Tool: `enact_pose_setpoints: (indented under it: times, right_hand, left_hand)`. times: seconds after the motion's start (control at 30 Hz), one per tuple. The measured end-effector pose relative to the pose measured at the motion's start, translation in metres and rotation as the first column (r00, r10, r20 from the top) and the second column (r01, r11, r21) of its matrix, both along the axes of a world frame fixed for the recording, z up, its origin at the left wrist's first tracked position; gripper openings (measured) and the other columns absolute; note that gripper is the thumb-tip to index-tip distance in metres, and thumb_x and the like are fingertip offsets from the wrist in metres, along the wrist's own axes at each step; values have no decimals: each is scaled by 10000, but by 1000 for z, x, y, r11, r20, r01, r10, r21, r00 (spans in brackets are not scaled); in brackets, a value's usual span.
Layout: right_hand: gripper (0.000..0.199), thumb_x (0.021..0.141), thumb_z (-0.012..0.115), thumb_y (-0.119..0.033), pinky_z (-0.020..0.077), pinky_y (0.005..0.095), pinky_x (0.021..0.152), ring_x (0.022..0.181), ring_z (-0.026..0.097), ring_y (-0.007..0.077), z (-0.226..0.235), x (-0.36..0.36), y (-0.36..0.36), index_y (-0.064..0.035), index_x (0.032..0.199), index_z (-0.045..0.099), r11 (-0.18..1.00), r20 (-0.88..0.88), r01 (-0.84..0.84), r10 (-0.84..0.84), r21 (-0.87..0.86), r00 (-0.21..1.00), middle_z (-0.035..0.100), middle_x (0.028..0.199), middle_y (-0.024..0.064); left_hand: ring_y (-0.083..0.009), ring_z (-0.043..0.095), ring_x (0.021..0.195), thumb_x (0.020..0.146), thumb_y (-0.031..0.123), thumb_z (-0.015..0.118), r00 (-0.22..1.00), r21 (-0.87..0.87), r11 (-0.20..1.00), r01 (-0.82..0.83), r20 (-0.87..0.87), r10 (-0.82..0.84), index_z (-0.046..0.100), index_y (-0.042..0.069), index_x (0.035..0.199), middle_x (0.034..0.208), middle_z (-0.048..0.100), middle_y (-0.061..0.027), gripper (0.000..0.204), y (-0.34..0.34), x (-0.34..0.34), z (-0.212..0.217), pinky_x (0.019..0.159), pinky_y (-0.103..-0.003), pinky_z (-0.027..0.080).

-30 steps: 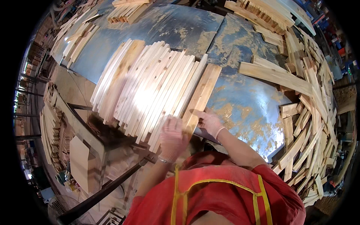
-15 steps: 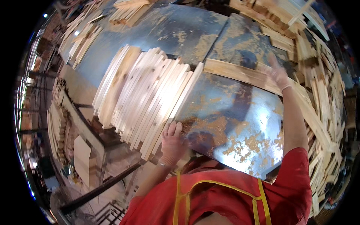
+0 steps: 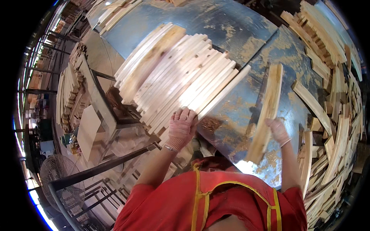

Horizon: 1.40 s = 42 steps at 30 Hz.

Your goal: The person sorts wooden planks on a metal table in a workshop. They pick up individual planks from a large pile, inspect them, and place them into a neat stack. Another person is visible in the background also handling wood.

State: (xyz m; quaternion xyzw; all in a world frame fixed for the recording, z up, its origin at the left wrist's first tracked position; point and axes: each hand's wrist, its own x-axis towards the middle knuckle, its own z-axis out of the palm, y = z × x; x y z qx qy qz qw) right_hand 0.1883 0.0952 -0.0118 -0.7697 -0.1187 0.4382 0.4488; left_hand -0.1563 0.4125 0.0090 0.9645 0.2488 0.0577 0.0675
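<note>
My right hand (image 3: 278,131), in a pale knitted glove, grips the right edge of a light wooden board (image 3: 270,96) over the metal table. The board stands nearly lengthwise to me, its near end by the table's front edge. To its left a row of pale wooden strips (image 3: 181,73) lies side by side. Closed over the near ends of the strips at the row's right side is my gloved left hand (image 3: 182,129); its fingertips are curled on the wood and its palm is hidden.
Sawdust is scattered on the blue-grey metal table (image 3: 227,19). A curved wooden piece (image 3: 313,103) lies at its right, beside a large heap of offcuts (image 3: 339,142). More boards (image 3: 312,34) are stacked at the far right. A fan (image 3: 62,181) and black metal rail (image 3: 104,165) stand lower left.
The board that lay crosswise under my right hand has been drawn nearer and turned lengthwise. My left hand stays at the strips' near ends. The whole view has swung.
</note>
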Motion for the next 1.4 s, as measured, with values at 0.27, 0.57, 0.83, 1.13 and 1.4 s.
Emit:
enact_pose_setpoints:
  times: [0.27, 0.57, 0.83, 1.13, 1.4]
  right_hand:
    - [811, 974, 680, -604, 572, 406, 909, 1114, 694, 277, 10, -199, 186, 1, 1491, 523, 941, -37, -336, 337, 35, 941, 698, 1274, 218]
    - [526, 1088, 587, -396, 522, 406, 1036, 1107, 699, 214, 12, -214, 188, -10, 1445, 575, 922, -225, 221, -152, 319, 962, 735, 1230, 115]
    - [660, 1055, 626, -452, 525, 400, 1028, 1235, 660, 267, 32, -118, 100, 36, 1488, 527, 998, 84, -25, 21, 50, 996, 683, 1360, 197]
    - [1095, 865, 673, -778, 473, 436, 1131, 1391, 576, 419, 28, -19, 175, 83, 1520, 504, 870, 96, -240, 309, -431, 946, 561, 1494, 353]
    - [851, 871, 833, -552, 557, 400, 984, 1132, 725, 314, 15, -21, 156, 76, 1397, 603, 978, 100, 206, -206, 4, 974, 754, 1209, 243]
  left_hand:
    - [-402, 542, 1383, 930, 414, 770, 277, -425, 404, -810, 329, 903, 459, -15, 1576, 1545, 523, -266, 836, 137, -116, -52, 1153, -477, 444]
    - [-236, 686, 1085, 1086, 462, 558, 389, -902, -361, 238, -252, 886, 653, 73, 1335, 1243, 699, -80, 473, 96, -122, -25, 931, -405, 584]
    - [-199, 649, 1122, 1002, 420, 693, 988, -971, 194, -141, -127, 85, 662, 42, 1394, 1259, 708, -108, 546, 60, -70, -29, 997, -343, 512]
    - [-331, 713, 1193, 1011, 453, 656, 931, -505, 828, 243, -117, -345, 694, 88, 1386, 1307, 750, -167, 524, 126, 118, -40, 1025, -400, 534]
    - [-392, 656, 1280, 850, 556, 801, 961, -857, 452, -248, -157, 229, 660, 50, 1412, 1338, 702, -252, 769, 90, 164, 56, 1089, -452, 509]
